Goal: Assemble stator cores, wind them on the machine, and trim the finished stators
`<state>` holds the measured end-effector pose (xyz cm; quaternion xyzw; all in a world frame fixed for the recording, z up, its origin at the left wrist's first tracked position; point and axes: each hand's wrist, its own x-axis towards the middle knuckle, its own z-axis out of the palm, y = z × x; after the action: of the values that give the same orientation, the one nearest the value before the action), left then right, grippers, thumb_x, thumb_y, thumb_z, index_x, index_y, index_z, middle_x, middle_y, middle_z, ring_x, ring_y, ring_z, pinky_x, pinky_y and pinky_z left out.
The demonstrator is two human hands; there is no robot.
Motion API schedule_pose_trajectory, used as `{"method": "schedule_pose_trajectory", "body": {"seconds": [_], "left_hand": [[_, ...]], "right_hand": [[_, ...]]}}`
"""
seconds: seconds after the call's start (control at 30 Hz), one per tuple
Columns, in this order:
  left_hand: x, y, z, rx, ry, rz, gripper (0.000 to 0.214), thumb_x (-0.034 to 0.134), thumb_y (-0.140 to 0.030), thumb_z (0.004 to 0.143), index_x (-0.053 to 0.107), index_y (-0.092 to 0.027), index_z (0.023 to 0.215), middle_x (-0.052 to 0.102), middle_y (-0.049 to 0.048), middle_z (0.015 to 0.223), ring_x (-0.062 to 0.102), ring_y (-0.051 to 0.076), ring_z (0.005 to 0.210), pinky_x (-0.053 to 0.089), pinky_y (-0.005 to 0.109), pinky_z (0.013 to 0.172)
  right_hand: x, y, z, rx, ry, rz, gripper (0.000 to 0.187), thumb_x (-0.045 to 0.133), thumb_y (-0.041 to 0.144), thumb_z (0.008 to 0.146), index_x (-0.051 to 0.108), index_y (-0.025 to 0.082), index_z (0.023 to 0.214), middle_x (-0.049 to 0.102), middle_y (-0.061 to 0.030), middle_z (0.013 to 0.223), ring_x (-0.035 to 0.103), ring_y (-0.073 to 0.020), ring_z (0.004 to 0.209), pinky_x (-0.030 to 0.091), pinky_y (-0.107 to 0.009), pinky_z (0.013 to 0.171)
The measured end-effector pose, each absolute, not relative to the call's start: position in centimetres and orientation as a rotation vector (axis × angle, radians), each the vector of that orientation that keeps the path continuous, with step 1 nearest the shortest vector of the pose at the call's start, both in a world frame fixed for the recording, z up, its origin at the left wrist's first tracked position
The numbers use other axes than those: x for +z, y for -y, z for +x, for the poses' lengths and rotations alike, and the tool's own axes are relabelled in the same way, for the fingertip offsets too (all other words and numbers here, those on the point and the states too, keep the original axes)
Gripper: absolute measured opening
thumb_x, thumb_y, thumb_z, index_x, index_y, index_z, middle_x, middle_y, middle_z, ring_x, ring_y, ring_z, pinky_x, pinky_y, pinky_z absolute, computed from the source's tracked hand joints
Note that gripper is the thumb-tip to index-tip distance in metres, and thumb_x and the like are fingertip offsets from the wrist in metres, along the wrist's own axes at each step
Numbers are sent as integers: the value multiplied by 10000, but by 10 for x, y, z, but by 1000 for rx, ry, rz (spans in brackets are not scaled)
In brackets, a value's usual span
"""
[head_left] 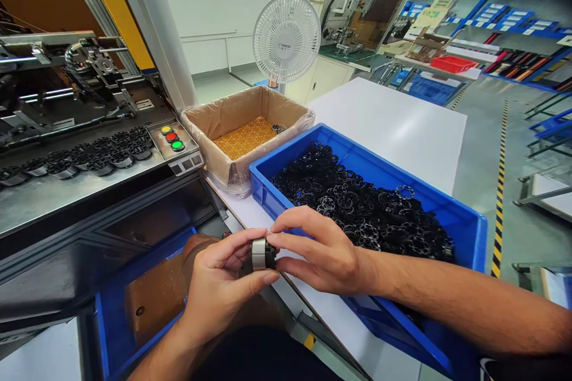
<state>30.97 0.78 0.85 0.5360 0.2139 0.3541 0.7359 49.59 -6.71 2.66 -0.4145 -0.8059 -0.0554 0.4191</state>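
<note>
In front of my body I hold up a stator core [259,253], a short silver cylinder with a black slotted plastic piece on its right side. My left hand [223,280] grips its silver rim between thumb and fingers. On the black side, the fingertips of my right hand [319,250] press against it; part of that side is hidden behind them. Just beyond my right hand stands a blue bin [478,232], heaped with loose black plastic rings [344,202].
Similar black-and-silver cores [100,164] line the machine's metal ledge [27,208] at left, beside a button box [172,140]. A plastic-lined carton [210,113] holds yellowish ring-shaped pieces. Behind it is a white fan [286,38]. Below left lies another blue bin [102,333].
</note>
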Motion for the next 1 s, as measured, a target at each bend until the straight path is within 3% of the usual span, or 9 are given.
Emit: {"method": "schedule_pose_trajectory", "body": {"seconds": [0.1,0.27,0.5,0.77,0.93,1.0], "left_hand": [[8,-8,309,758,-466,1174,452,839,8,621,771,-209,1012,818,19,916,778,155,824,613,165,765],[7,-8,308,772,-472,1166,456,834,23,618,771,-208,1006,816,8,935,775,141,826,607,144,758],[6,-10,307,723,-457,1138,444,840,-3,630,775,-204,1021,814,31,965,774,161,872,607,167,793],[8,-10,306,685,-454,1106,432,853,-23,604,785,-187,997,817,44,884,781,187,786,628,204,732],[8,-10,307,630,-475,1153,420,883,-94,591,788,-179,992,814,70,943,780,242,864,629,240,762],[5,-9,306,599,-472,1180,428,871,-163,649,772,-188,1065,810,74,983,776,241,875,626,264,787]], "right_hand": [[24,67,496,-151,2010,-1031,340,668,224,911,587,61,1198,640,-171,1036,621,-223,982,592,-369,841],[21,67,496,-129,2020,-1051,330,657,141,896,588,110,1217,637,-146,1069,624,-212,1002,591,-366,858],[24,67,497,-180,2052,-1023,363,654,183,908,577,108,1254,638,-147,1026,631,-215,958,595,-372,804],[26,69,496,-235,2069,-1015,370,658,234,916,575,73,1239,639,-153,976,629,-217,909,596,-377,783],[28,70,495,-272,2106,-1048,326,593,247,951,593,45,1208,644,-157,953,629,-221,895,598,-376,781],[27,69,495,-261,2081,-1027,333,616,263,944,607,39,1190,645,-166,967,626,-225,909,592,-377,795]]}}
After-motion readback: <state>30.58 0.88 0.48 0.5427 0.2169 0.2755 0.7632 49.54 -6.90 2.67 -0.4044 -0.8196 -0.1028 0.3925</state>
